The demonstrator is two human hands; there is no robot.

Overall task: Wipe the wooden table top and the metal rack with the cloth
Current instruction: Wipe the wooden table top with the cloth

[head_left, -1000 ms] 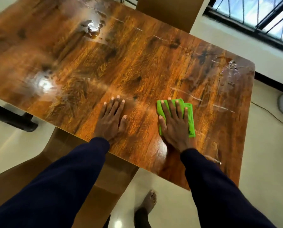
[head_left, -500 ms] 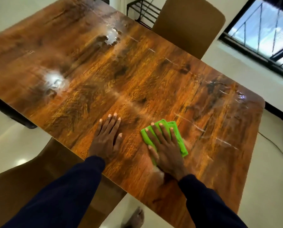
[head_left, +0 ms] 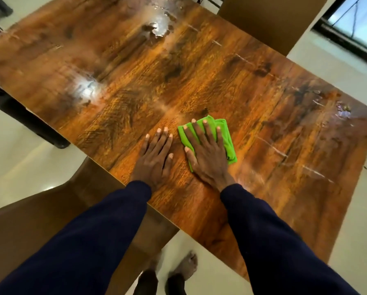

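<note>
Left grip [head_left: 155, 158] open, flat on the table [head_left: 221, 71] just left of the cloth [head_left: 228, 143], holding nothing; right grip [head_left: 208, 156] straight-fingered, pressing the cloth down.
Risks, my read. Left of the cloth: a bare palm on the glossy top could print it, or slip if loaded. Beyond the cloth: the puddle [head_left: 159, 28] is a long reach and would likely smear rather than lift. At the cloth: pressed, not pinched, so the folds could bunch or slide out mid-stroke. Right of the cloth: the pale streaks [head_left: 274, 150] are easy to miss.
</note>
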